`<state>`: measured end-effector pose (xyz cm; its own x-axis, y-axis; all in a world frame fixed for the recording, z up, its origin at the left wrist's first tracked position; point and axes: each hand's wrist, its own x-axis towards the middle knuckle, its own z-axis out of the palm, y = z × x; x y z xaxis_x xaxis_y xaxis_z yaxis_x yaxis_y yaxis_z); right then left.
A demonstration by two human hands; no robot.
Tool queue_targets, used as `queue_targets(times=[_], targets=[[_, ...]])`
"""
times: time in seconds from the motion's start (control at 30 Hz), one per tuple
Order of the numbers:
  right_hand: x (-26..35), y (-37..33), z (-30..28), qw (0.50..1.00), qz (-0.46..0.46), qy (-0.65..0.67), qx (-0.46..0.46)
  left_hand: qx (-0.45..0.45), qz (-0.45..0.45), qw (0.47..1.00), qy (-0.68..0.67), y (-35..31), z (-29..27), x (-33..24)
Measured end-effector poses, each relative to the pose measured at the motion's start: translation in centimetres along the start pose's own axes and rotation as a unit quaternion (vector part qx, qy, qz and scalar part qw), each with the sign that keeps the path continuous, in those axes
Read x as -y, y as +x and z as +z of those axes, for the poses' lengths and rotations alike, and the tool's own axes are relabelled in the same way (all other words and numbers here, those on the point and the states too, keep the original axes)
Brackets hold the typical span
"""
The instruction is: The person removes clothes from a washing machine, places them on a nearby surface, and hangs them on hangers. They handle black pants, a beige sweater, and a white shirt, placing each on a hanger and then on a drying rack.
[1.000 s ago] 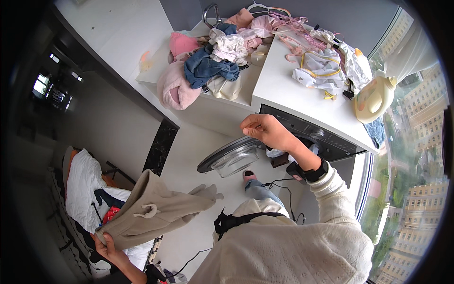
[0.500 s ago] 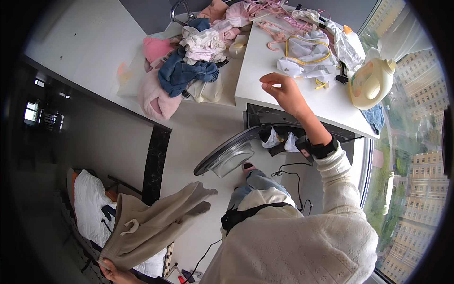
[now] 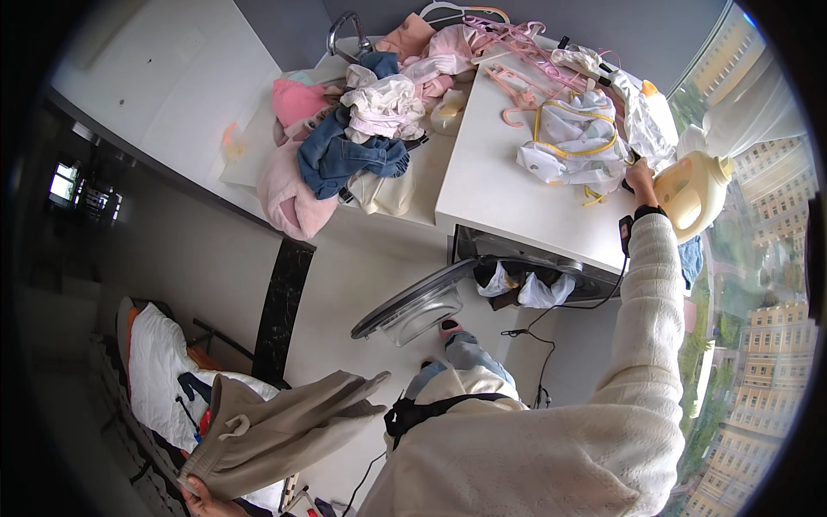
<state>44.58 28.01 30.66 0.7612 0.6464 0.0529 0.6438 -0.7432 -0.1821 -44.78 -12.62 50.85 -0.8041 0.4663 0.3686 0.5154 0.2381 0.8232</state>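
Note:
My left hand (image 3: 203, 500), low at the left, grips the waistband of taupe drawstring sweatpants (image 3: 284, 431), whose legs stretch out to the right. At the far right of the white counter, my right hand (image 3: 639, 178) is closed on a small black clip-like piece (image 3: 634, 158); the fingers partly hide it. Close beside that hand stands a cream detergent bottle (image 3: 692, 196). On its other side lies a white mesh laundry bag (image 3: 575, 142) with yellow trim.
Pink plastic hangers (image 3: 527, 52) lie at the back. A heap of clothes (image 3: 353, 155) fills the sink area under a faucet (image 3: 345, 34). Below the counter (image 3: 487, 202), a round washer door (image 3: 413, 302) hangs open. A black cord (image 3: 551, 345) trails nearby. White bedding (image 3: 155, 370) lies at lower left.
My right hand has moved from above the counter's front edge to the right and closed on the black piece beside the bottle. My left hand still holds the sweatpants.

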Motion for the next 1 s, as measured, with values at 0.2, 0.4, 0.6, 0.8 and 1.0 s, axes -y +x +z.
queue_targets(times=[0.2,0.4,0.6,0.8,1.0], targets=[[-0.3,2.6,0.9,0.969,0.118,0.216,0.029,-0.085,0.040,0.981,0.172,-0.9,2.2,-1.6],[-0.6,6.8,-8.8,0.535,0.118,0.807,0.220,-0.092,0.026,0.968,0.234,-1.4,3.5,-1.9],[-1.2,-2.7,-12.4,0.590,0.006,0.782,0.200,0.026,0.047,0.996,-0.072,-1.2,4.9,-0.3],[-3.4,-15.0,-15.0,0.620,-0.001,0.757,0.206,0.117,-0.016,0.987,-0.106,0.9,4.5,2.7],[-0.9,-24.6,-20.5,0.517,-0.188,0.808,0.208,0.175,0.021,0.975,-0.133,2.1,4.8,2.4]])
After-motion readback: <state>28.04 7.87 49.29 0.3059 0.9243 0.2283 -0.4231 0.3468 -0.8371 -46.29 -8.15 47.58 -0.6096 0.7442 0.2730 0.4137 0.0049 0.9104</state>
